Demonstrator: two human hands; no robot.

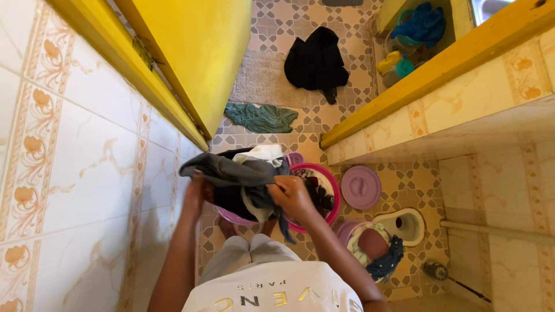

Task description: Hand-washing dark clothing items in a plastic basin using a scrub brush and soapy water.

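Both of my hands hold a dark grey garment [234,173] stretched above a pink basin [330,179]. My left hand [196,193] grips its left end near the tiled wall. My right hand [292,196] grips the right part, with cloth hanging down past it. A white cloth [260,153] lies on top of the pile behind the grey garment. Dark clothes [318,193] fill the basin's right side.
A lilac lid [361,186] lies on the floor right of the basin. A bucket with clothes [373,245] and a floor toilet [404,224] are near my right side. A green cloth [261,117] and black garment [315,60] lie beyond the yellow door [196,52].
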